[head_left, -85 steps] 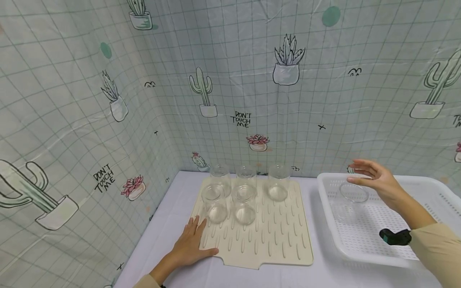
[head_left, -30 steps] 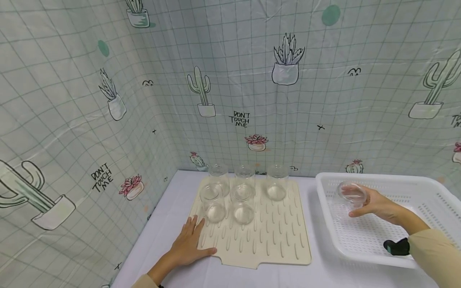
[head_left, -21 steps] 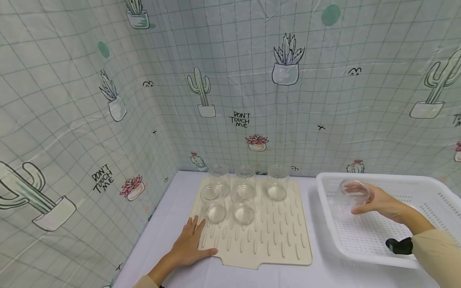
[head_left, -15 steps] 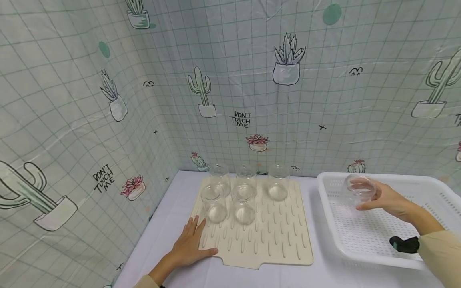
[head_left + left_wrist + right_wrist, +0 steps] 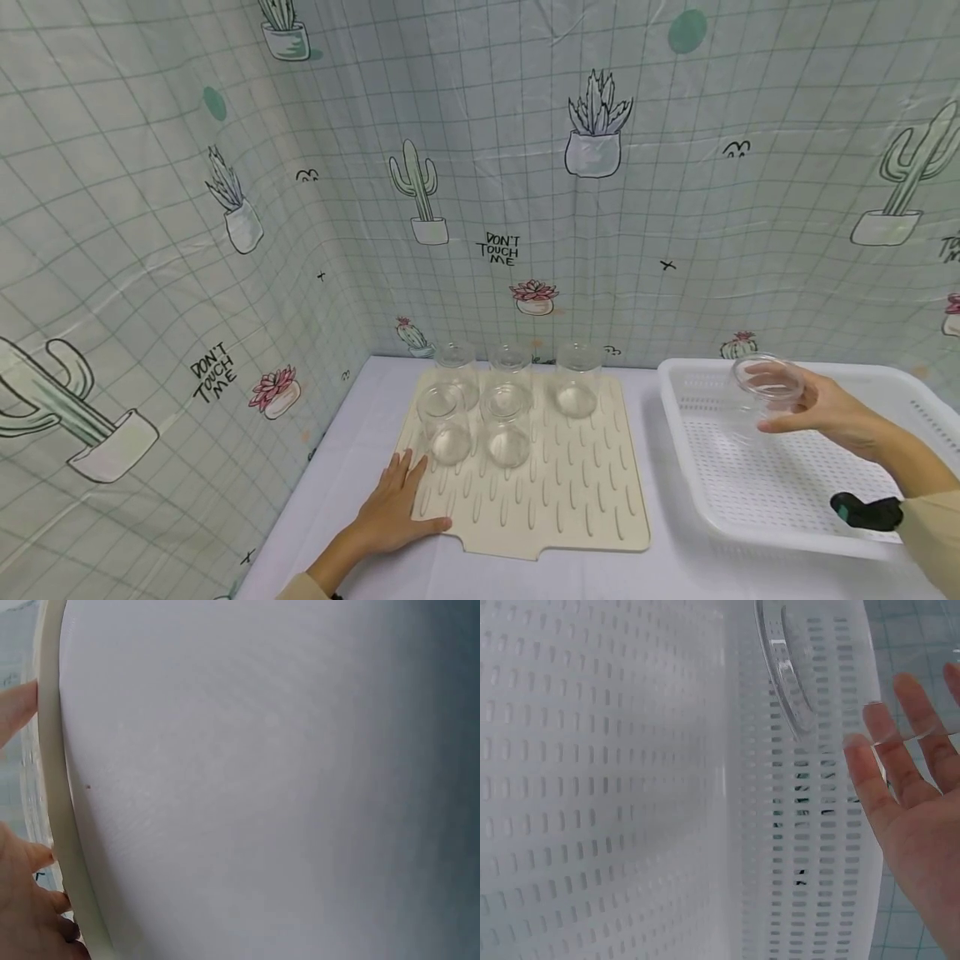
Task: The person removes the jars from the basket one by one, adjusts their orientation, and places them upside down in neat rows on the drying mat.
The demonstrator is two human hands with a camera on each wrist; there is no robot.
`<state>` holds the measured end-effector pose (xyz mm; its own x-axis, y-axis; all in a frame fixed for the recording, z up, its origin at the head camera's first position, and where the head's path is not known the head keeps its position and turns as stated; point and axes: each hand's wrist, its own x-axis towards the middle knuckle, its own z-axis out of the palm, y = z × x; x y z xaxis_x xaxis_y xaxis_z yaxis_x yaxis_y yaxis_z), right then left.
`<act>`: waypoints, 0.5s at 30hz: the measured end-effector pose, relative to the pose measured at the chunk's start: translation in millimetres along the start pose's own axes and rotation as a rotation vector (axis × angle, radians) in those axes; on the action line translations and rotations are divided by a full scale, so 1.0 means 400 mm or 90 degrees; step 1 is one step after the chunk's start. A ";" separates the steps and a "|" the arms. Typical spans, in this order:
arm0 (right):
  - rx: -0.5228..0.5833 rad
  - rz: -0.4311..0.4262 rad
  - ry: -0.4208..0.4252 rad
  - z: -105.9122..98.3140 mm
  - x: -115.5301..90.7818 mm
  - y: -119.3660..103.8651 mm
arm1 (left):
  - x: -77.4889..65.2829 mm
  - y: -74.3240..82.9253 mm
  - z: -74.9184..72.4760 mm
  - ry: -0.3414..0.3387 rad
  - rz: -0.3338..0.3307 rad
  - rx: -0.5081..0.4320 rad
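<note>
In the head view my right hand grips a clear jar from its right side, fingers behind and thumb in front. The jar is over the left part of a white perforated basket, its rim up and slightly tilted. The right wrist view shows that hand's fingers seen through the clear wall of the jar. My left hand lies spread on the near left edge of a cream ridged mat, holding nothing. Several like jars stand on the mat's left and back.
The mat and basket stand side by side on a white-covered table. A cactus-printed curtain closes off the back and left. The basket's raised rim lies between the held jar and the mat.
At first the right hand was spread above the jar in the basket. It then took hold of the jar's side and has raised it and moved it rightward. The left hand stays put.
</note>
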<state>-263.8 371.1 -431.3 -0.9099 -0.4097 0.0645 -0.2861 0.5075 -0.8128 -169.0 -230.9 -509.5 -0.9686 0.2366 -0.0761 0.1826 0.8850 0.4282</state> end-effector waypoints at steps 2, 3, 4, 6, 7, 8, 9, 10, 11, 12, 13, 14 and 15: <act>-0.007 -0.002 0.006 0.000 -0.005 -0.007 | 0.000 -0.003 0.000 0.000 0.000 0.000; -0.013 -0.004 0.010 0.000 -0.007 -0.010 | -0.001 -0.005 0.000 0.001 0.001 -0.003; -0.022 -0.005 0.015 0.000 -0.009 -0.015 | -0.001 -0.006 -0.001 0.001 0.000 -0.008; -0.041 0.000 0.025 -0.001 -0.013 -0.024 | -0.001 -0.009 -0.005 0.001 -0.001 -0.025; -0.050 0.004 0.031 -0.001 -0.015 -0.029 | -0.001 -0.009 -0.008 0.002 -0.001 -0.037; -0.059 0.006 0.035 -0.002 -0.016 -0.034 | 0.000 -0.010 -0.012 0.001 0.000 -0.050; -0.064 0.009 0.041 -0.002 -0.017 -0.038 | 0.001 -0.011 -0.017 0.001 0.002 -0.060; -0.065 0.012 0.047 -0.003 -0.019 -0.042 | 0.003 -0.013 -0.022 -0.001 0.004 -0.071; -0.066 0.013 0.051 -0.003 -0.020 -0.047 | 0.005 -0.014 -0.029 -0.002 0.005 -0.085; -0.068 0.009 0.056 -0.004 -0.020 -0.051 | 0.008 -0.015 -0.038 -0.003 0.007 -0.095; -0.068 0.005 0.059 -0.005 -0.021 -0.056 | 0.011 -0.017 -0.047 -0.004 0.006 -0.106; -0.069 -0.001 0.063 -0.007 -0.022 -0.062 | 0.013 -0.018 -0.058 -0.005 0.005 -0.119; -0.069 -0.007 0.066 -0.008 -0.023 -0.067 | 0.015 -0.018 -0.071 -0.006 0.001 -0.132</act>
<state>-248.8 363.7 -408.3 -0.9312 -0.3379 0.1365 -0.3215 0.5853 -0.7444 -181.0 -247.1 -487.6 -0.9668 0.2418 -0.0829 0.1442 0.7837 0.6042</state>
